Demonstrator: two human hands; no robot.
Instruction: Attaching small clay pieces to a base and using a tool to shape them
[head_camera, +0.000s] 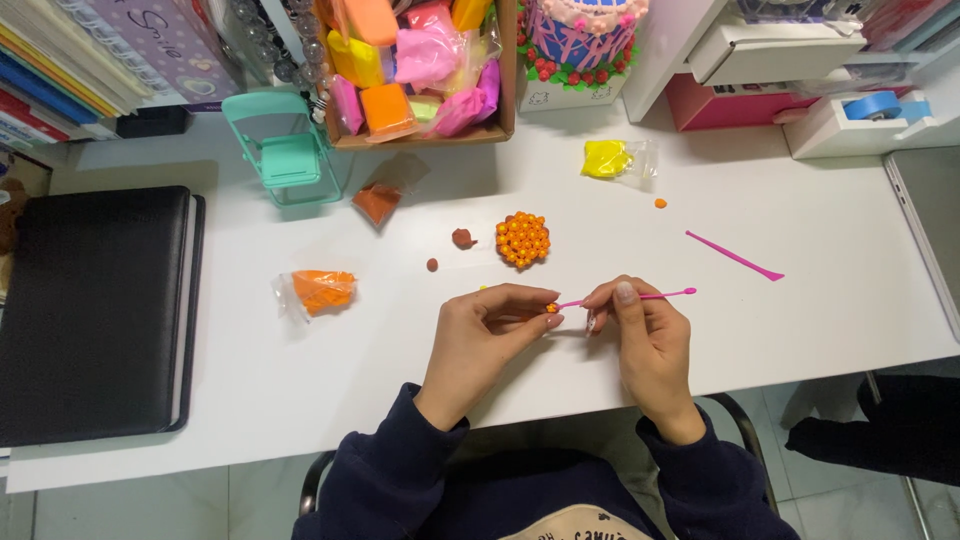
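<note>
We hold a tiny orange clay ball pinched between the thumb and fingertips of our left hand, just above the near part of the white surface. Our right hand is closed around a thin pink tool, gripped near its middle, with the tool's left tip touching the little ball and its rounded end sticking out to the right.

Just beyond our hands sits a cluster of small orange balls packed into a rounded lump. To its left lie two brown clay bits — one larger, one smaller and nearer to us. Further left rests a bag of orange clay, and beyond it a small bag of brown clay beside a mint-green folding-chair stand. A cardboard box at the far edge holds many coloured clay packs.

To the right, a second pink tool lies well apart from our hands, with a bag of yellow clay farther off. A black folder lies at the left end.
</note>
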